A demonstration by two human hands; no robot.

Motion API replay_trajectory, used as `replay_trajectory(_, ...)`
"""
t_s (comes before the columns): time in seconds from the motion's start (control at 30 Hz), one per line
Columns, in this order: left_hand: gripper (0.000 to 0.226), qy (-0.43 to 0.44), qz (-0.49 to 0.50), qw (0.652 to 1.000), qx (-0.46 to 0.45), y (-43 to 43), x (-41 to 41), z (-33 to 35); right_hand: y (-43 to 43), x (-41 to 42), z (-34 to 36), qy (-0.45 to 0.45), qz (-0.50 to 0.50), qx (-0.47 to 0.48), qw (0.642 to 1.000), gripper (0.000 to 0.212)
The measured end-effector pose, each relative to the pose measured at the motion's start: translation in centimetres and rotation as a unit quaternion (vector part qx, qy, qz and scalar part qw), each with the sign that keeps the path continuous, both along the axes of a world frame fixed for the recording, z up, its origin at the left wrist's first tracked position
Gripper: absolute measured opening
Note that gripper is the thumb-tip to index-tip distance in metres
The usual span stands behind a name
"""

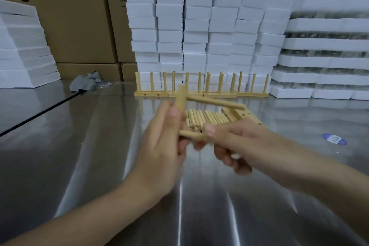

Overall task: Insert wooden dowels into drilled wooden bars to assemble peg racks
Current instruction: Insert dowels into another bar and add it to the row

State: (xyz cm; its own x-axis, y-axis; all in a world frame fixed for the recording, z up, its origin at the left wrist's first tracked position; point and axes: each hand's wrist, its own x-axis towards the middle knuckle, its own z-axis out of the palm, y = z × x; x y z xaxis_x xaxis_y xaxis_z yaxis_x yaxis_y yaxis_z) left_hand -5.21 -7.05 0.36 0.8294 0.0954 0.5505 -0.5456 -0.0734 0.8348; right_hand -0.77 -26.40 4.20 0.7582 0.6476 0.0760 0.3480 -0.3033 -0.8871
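My left hand (163, 142) grips a wooden dowel (181, 98) that points upward, blurred by motion. My right hand (235, 142) holds a drilled wooden bar (191, 135) low between both hands. A second dowel (215, 102) sticks out to the right above the pile; what it joins to is hidden by blur. Behind my hands lies a pile of loose dowels (207, 118), with several drilled bars (249, 118) stacked at its right. A row of finished peg racks (201, 86) stands upright at the back of the metal table (89, 146).
White foam blocks (199, 26) are stacked as a wall behind the racks and at the right. Cardboard boxes (79, 16) stand at the back left beside more foam (24, 46). A crumpled grey cloth (87, 81) and a blue sticker (334, 139) lie on the table.
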Motion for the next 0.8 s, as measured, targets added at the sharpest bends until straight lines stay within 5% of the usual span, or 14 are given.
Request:
replay_trajectory(0.07,0.043,0.034,0.062,0.996,-0.054,1.2,0.7,0.5,-1.3,1.7,-0.5,-0.156,-0.074,-0.032,0.984,0.056)
replay_trajectory(0.2,0.042,0.105,0.111,0.975,-0.164,3.4,2.0,1.0,-3.3,5.5,-3.0,-0.386,-0.203,-0.186,0.880,0.050)
replay_trajectory(0.4,0.043,0.139,0.096,0.963,-0.209,2.9,2.9,0.2,-1.6,7.7,-5.3,-0.435,-0.201,-0.337,0.810,0.065)
replay_trajectory(0.8,0.042,0.173,0.068,0.963,-0.195,2.8,3.1,-0.1,-0.8,6.6,-5.0,-0.511,-0.233,-0.230,0.794,0.013)
